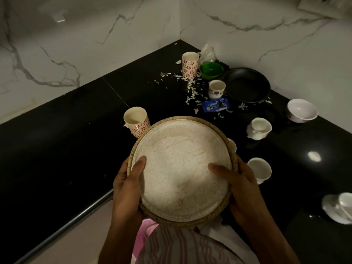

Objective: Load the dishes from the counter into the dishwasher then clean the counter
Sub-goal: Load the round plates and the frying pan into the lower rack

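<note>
A: Head view first. What are the hands doing?

B: Both hold a stack of round speckled cream plates (182, 168), the top one sitting inside a wider brown-rimmed one, above the near edge of the glossy black stone counter (66, 130). The left hand (126, 185) comes up from below with its thumb laid flat on the top plate's face and its fingers curled under the left rim. The right hand (241, 189) mirrors it: thumb stretched inward over the plate, fingers wrapped round the right rim and out of sight beneath.

A: How do the forearms lie?

B: They rise from the bottom of the frame, angled slightly inward, on either side of a striped garment (181, 246).

A: And the other dishes?

B: Beyond the stack, touching its far left edge in this view, stands a tall white mug with red flowers (136, 121). A second red-flowered mug (189, 63) stands near the corner, just beside a small green bowl (211, 70) and a black frying pan (247, 84). A small floral cup (217, 88) stands in front of them, with a blue biscuit wrapper (216, 105) nearer the stack, among scattered white paper scraps (192, 90).

A: To the right?

B: A white bowl (302, 110), two white teacups (259, 128) (260, 169), and white crockery at the frame edge (337, 207), too cropped to identify.
</note>
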`<state>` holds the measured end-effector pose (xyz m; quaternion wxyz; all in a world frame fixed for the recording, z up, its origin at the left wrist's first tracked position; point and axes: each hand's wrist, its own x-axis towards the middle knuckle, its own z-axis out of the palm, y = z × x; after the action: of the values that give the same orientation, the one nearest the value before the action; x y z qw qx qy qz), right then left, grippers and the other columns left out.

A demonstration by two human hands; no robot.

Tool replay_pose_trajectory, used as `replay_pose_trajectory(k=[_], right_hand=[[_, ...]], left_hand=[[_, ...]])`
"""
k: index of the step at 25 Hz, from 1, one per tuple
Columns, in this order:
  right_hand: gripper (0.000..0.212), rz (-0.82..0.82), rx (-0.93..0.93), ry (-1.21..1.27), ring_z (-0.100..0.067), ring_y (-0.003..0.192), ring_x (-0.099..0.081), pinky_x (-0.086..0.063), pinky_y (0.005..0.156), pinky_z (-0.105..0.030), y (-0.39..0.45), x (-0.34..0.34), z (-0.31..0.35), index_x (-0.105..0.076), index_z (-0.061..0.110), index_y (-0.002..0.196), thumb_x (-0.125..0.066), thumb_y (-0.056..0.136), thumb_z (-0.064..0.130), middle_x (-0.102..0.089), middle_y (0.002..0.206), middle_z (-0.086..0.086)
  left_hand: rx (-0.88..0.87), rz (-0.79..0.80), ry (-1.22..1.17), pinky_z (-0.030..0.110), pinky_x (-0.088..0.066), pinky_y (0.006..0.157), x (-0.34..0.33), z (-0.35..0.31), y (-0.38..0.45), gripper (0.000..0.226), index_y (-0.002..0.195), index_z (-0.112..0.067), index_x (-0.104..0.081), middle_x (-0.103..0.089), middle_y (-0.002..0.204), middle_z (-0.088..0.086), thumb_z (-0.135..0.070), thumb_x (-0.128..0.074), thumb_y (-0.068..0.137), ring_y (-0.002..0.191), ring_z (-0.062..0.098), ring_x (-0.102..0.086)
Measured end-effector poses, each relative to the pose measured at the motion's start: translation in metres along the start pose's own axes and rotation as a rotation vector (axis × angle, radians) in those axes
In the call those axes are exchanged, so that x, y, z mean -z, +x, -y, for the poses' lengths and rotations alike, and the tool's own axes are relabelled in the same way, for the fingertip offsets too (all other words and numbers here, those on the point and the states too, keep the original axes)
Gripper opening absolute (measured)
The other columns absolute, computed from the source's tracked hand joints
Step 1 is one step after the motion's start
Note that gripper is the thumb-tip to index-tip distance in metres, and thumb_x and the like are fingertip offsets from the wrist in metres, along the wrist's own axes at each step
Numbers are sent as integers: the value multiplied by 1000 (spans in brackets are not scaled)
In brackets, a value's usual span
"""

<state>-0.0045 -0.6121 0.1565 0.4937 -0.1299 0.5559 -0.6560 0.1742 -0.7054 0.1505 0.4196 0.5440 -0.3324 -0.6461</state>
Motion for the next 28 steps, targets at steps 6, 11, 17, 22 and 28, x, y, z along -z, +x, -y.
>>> replay_pose_trajectory(k=[6, 11, 17, 22, 28], right_hand=[[43, -91, 79, 38, -17, 93, -72, -59, 72, -35, -36, -3, -13, -64, 21, 114, -68, 75, 3, -74, 103, 3], [43, -189, 208, -38, -8, 93, -70, -58, 66, -24, -69, -17, -34, -61, 30, 110, -66, 79, 0, -73, 101, 14], [49, -340, 341, -327, -2, 102, -64, -59, 75, -26, -133, -61, -92, -54, 30, 126, -72, 83, 13, -67, 112, 17], [46, -314, 326, -413, -1, 86, -67, -53, 67, -15, -188, -90, -114, -56, 30, 124, -67, 87, 5, -68, 98, 22], [40, -247, 346, -380, -6, 107, -65, -54, 88, -24, -249, -89, -130, -54, 16, 134, -58, 95, 11, -69, 116, 11]], left_hand=[[-19, 97, 102, 36, -55, 82, 15, 4, -5, 28, 121, -26, -65, -74, 107, -6, -24, -61, 93, 97, 15, -71], [38, 287, 248, 39, -57, 83, 52, 28, -7, 44, 132, -32, -57, -66, 123, -5, -30, -64, 89, 108, 18, -66], [361, 505, 384, 33, -57, 67, 103, 56, -1, 78, 138, -30, -46, -58, 129, 6, -60, -67, 70, 111, 27, -61], [629, 575, 366, 51, -56, 83, 132, 89, -11, 89, 131, -25, -55, -61, 130, 16, -74, -77, 60, 109, 32, -65], [603, 648, 374, 48, -55, 88, 152, 110, -54, 94, 132, -22, -56, -65, 126, 10, -73, -79, 55, 112, 29, -65]])
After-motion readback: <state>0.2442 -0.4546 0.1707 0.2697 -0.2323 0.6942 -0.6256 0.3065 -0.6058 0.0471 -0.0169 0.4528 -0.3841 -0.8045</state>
